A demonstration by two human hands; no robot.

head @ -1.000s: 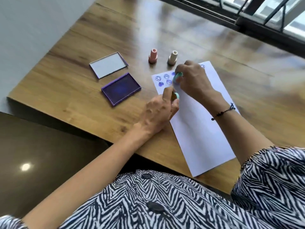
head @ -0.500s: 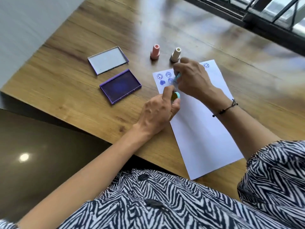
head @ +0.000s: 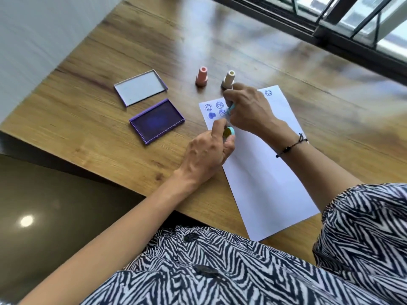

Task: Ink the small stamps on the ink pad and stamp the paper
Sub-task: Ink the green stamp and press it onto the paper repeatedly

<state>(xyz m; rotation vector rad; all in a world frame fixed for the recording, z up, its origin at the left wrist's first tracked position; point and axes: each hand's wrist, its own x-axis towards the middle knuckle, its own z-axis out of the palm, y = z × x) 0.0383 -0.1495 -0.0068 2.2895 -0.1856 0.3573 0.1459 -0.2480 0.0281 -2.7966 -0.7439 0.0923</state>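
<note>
A white sheet of paper lies on the wooden table with several blue stamp marks near its far left corner. My right hand grips a small teal stamp and holds it down over the paper by those marks. My left hand holds another teal stamp tilted, its round face turned up. The open purple ink pad sits left of the paper. A pink stamp and a cream stamp stand upright beyond the paper.
The ink pad's lid lies face up behind the pad. The table's near edge runs diagonally close to my left arm, with dark floor below. A window frame borders the far side.
Both hands stay almost in place over the paper's top left area. The camera has shifted slightly; my right hand keeps the stamp low on the paper.
</note>
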